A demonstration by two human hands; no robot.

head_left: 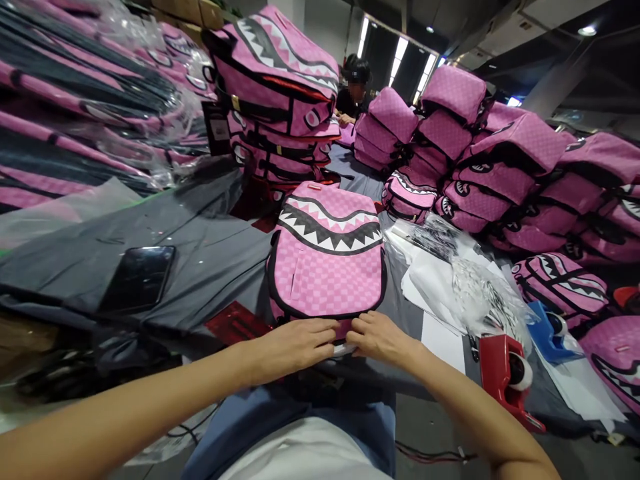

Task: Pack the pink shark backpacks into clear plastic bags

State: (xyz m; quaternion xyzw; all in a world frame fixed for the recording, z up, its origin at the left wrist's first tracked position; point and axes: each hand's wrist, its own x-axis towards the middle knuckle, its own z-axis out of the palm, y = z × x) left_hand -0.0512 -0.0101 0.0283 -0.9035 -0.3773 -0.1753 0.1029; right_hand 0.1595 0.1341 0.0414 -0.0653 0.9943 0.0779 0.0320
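Grey cloth [215, 240] bears the shark-mouth backpack [333, 280]; your left hand [299, 343] and right hand [381, 340] half-curl fingers at its near edge, grip unclear; tugging could drop it.

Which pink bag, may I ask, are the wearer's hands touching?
The rounded, pink checkered bag at front centre; left hand and right hand touch its near edge, no other bag.

No legible words, brand or numbers. Pink backpack [335, 283]: small red label [314, 187] at its top edge — lettering too small to read. Dark hang tag [216, 128] with pale block, behind backpack and to its left — print unreadable. Pink bag [613, 363], well right of backpack: small red patch [621, 348], likewise illegible.
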